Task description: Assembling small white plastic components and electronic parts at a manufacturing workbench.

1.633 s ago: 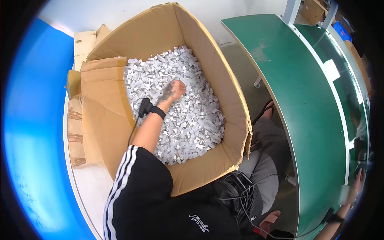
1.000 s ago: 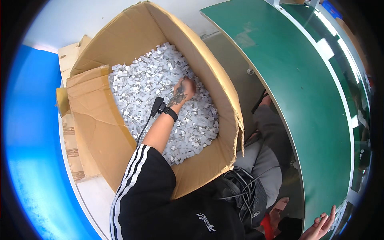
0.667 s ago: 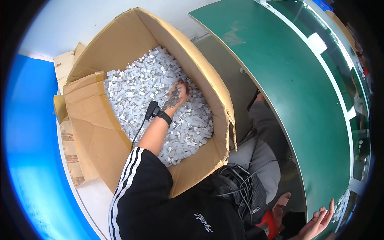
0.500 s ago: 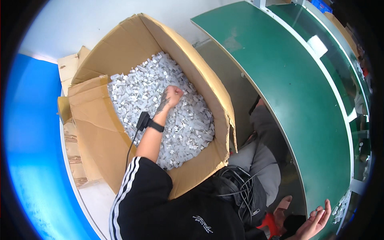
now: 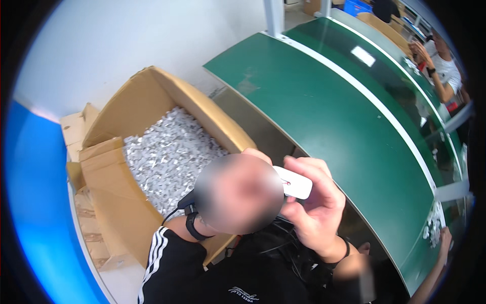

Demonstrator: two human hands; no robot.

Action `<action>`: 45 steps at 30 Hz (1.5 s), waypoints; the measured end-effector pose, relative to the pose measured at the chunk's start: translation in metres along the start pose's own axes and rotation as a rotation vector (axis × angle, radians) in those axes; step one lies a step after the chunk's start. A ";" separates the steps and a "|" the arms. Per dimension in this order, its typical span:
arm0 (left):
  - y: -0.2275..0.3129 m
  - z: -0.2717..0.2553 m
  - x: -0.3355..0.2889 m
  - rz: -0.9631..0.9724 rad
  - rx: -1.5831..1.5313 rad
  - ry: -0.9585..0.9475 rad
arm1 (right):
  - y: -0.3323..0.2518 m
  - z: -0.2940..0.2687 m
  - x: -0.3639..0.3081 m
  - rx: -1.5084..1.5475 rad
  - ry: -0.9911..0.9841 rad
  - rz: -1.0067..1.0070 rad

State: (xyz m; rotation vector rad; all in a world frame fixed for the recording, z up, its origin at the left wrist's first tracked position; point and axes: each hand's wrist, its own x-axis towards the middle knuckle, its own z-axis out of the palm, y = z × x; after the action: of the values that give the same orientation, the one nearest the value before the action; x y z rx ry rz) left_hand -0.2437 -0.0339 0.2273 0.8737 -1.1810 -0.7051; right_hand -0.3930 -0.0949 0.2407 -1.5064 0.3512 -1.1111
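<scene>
A small white rounded plastic piece (image 5: 297, 184) with a thin dark red mark is held up in front of me, between my hands. My right hand (image 5: 324, 207) has its thumb and fingers curled around the piece's right end. My left hand (image 5: 239, 192) is at the other end, mostly hidden by a blur, so its fingers do not show. A black strap with a small dark device and cable is around the left wrist. Lower left of the hands, the big cardboard box (image 5: 111, 177) holds a heap of small whitish pieces (image 5: 167, 152).
A long green table (image 5: 324, 116) with white rails curves along the right. Near its right edge lies a small pile of whitish pieces (image 5: 433, 225), with another person's hand (image 5: 445, 238) beside it. One more person (image 5: 445, 71) is at the far right. A blue panel (image 5: 40, 213) stands left.
My left hand has left the heap in the box and come up toward me. The right hand has moved from the table's near edge to the white piece. The view has shifted.
</scene>
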 end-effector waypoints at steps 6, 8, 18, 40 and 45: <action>0.000 0.021 -0.004 -0.134 -0.006 -0.127 | 0.000 -0.020 -0.022 -0.147 0.115 -0.035; 0.008 0.024 0.001 -0.031 -0.055 0.110 | 0.003 -0.032 -0.023 -0.336 0.102 -0.161; 0.021 0.016 0.024 0.244 0.598 -0.497 | -0.001 -0.055 -0.038 -0.575 0.034 -0.175; -0.013 0.029 0.007 0.123 0.266 -0.549 | 0.001 -0.077 -0.060 -0.171 -0.109 0.092; -0.011 0.031 0.012 0.129 0.352 -0.678 | 0.004 -0.078 -0.071 -0.190 0.095 0.033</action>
State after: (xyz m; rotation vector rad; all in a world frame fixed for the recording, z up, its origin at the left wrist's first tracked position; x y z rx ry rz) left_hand -0.2712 -0.0555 0.2281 0.8589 -1.9949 -0.7215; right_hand -0.4888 -0.0899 0.1962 -1.6105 0.5579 -1.1511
